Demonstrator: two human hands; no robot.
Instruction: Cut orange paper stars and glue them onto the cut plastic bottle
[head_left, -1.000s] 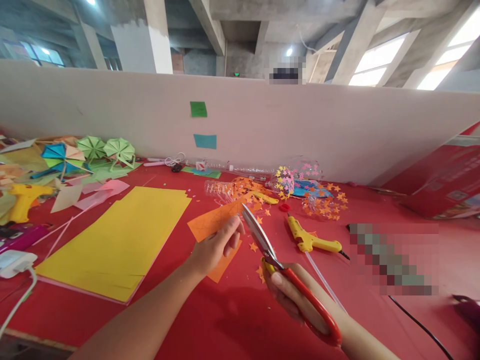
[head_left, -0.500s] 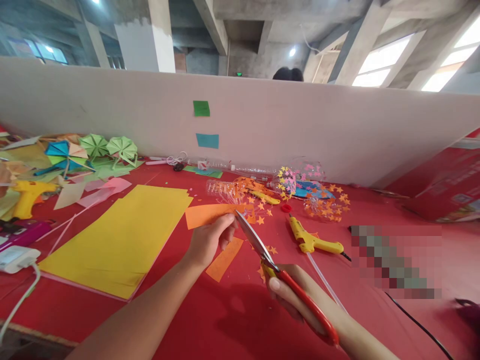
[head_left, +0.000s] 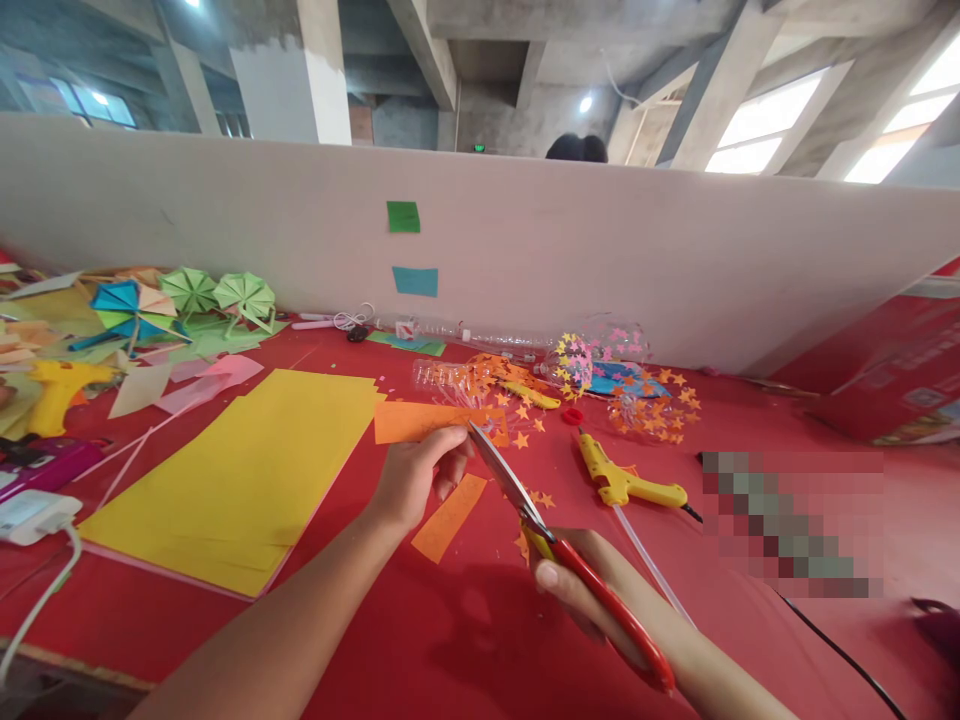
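Observation:
My left hand (head_left: 424, 470) pinches an orange paper strip (head_left: 409, 422) by its lower edge, above the red table. In my right hand (head_left: 581, 590) is a pair of scissors (head_left: 615, 605) with red handles, its blades pointing up and left. The blade tips reach the strip just beside my left fingers; whether they are cutting into it I cannot tell. Beneath, a second orange paper strip (head_left: 448, 518) lies on the table. Several small orange paper stars (head_left: 544, 498) lie behind the blades.
Yellow paper sheets (head_left: 240, 470) lie at left. A yellow glue gun (head_left: 630, 485) rests right of the scissors. Star-covered plastic bottle pieces (head_left: 652, 405) stand at the back. Paper umbrellas (head_left: 135, 310) and another yellow glue gun (head_left: 64, 390) sit far left. A white partition (head_left: 570, 250) bounds the table.
The left end of the held strip has risen and levelled slightly. Both hands and the scissors have barely moved. Fingers now show at the far left edge, beside the other glue gun.

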